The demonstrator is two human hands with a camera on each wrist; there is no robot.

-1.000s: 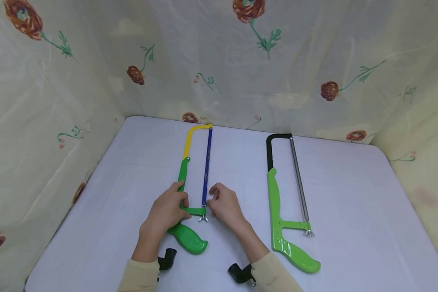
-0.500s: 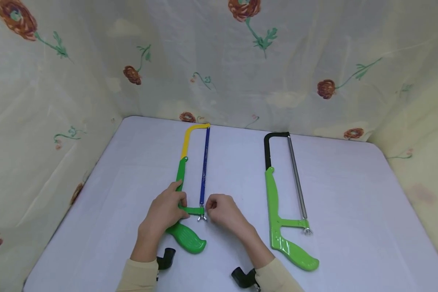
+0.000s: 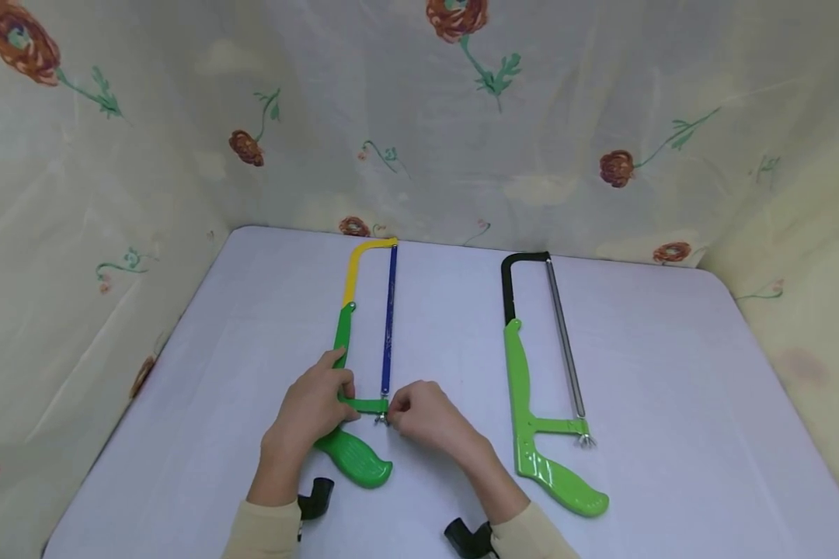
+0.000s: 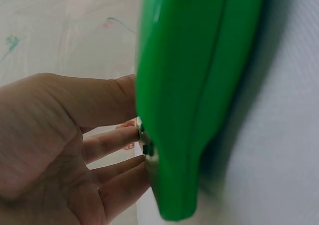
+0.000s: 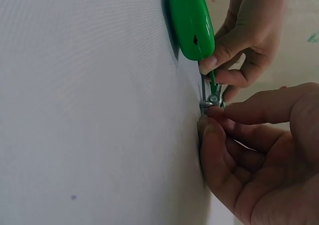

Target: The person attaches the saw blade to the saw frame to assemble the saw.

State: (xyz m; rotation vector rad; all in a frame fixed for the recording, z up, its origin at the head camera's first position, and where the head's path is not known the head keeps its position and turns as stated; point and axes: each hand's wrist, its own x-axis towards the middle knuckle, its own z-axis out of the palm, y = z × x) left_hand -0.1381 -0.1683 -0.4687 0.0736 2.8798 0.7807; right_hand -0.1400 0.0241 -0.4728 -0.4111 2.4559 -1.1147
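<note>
A: Fingertips of the right hand point(image 3: 422, 419) pinch the small metal wing nut point(image 5: 212, 101) at the handle end of the yellow-and-green hacksaw with the blue blade point(image 3: 353, 353).

B: And the left hand point(image 3: 315, 407)?

A: Curled round that saw's green frame, beside the nut. A black-and-green hacksaw point(image 3: 531, 388) lies well right of it on the white table point(image 3: 671, 373).
</note>
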